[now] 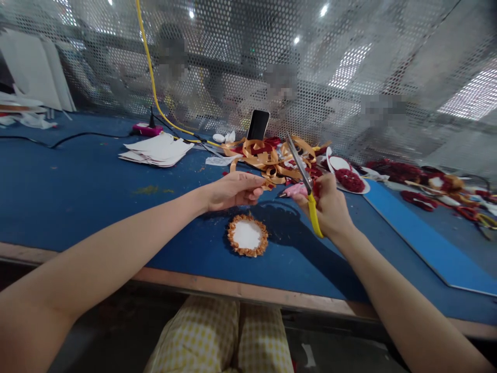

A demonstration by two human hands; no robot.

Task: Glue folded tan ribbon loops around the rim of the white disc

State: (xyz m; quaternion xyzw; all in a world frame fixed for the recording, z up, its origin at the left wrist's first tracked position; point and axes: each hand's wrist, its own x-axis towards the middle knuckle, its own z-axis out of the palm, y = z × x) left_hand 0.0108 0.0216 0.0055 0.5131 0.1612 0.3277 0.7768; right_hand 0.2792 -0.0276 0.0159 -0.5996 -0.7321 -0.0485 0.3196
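Observation:
My left hand (237, 190) is closed in a pinch above the blue tabletop. Gold ribbon (272, 173) lies right by its fingertips, and I cannot make out what is between them. In my right hand (330, 204) are scissors (313, 212) with yellow handles, their blades pointing up and away. A pink tool with a dark pointed tip (293, 190) shows beside that hand; whether it is held or lies behind is unclear. Below and between the hands, a round white disc (247, 234) with a ruffled gold-brown ribbon edge (233, 243) lies flat near the table's front edge.
Behind the hands lies a tangle of gold and dark red ribbon, with a phone (259, 124) leaning upright. White cards (157, 149) and a pink power strip (146, 129) are to the left. A dark red rosette (349, 180) and a blue board (423, 235) are right. Perforated metal (233, 62) stands behind.

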